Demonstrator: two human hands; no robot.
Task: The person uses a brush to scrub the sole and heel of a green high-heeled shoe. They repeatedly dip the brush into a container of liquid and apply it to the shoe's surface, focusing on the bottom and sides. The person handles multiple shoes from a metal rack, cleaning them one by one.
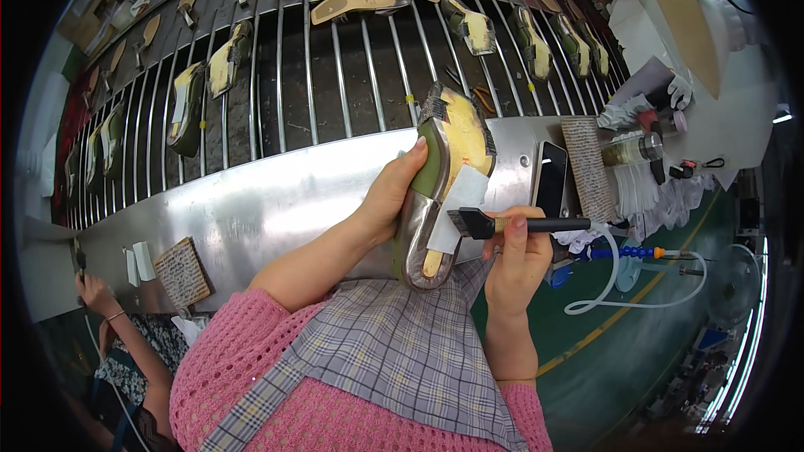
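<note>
Left hand (392, 192) wraps green shoe (440, 184) at mid-length, sole side up, fingers clamped along edge; toe points up toward conveyor rods (335, 67), heel rests low against plaid apron (394, 351). Right hand (515, 255) pinches brush (515, 223) handle, bristles touching white patch (456, 209) just right of left-hand grip.

Risks, as judgement:
- overloaded bristles: glue may smear past patch onto green upper
- one-handed hold: shoe may twist under brush pressure
- glue may reach left thumb beside patch
- phone (551, 177) near brush hand may catch drips

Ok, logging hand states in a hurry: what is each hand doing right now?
Left hand: closed on the green shoe, sole up.
Right hand: closed on the brush, bristles at the sole.
</note>
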